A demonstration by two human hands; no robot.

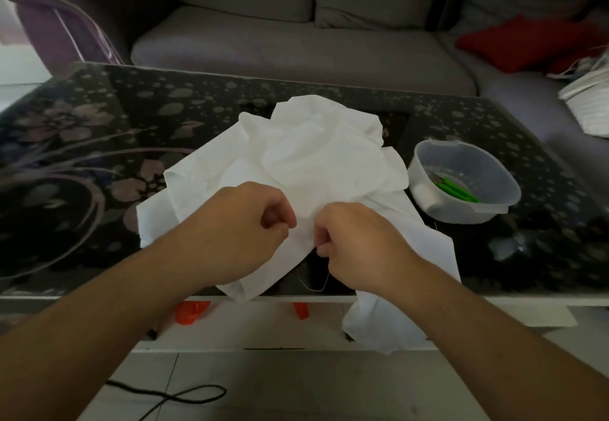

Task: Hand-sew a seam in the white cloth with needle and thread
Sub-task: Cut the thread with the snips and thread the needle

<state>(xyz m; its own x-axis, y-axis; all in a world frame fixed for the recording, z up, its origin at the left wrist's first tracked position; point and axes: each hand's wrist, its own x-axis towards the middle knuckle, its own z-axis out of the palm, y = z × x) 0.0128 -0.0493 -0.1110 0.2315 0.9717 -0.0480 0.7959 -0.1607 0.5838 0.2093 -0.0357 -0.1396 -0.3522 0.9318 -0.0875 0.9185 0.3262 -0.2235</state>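
Observation:
The white cloth [309,163] lies crumpled on the dark floral glass table [99,143], one corner hanging over the near edge. My left hand [244,229] pinches a fold of the cloth with curled fingers. My right hand [359,246] sits just beside it, fingers curled, pinching at the cloth's edge where the needle would be; the needle itself is too small to make out. A thin thread [321,284] loops down from under my right hand over the dark tabletop.
A translucent plastic bowl [494,204] stands at the right, holding a green-handled tool [456,191] and a white spool. A grey sofa [296,48] with a red cushion [527,41] runs behind the table. A black cord [178,397] lies on the floor.

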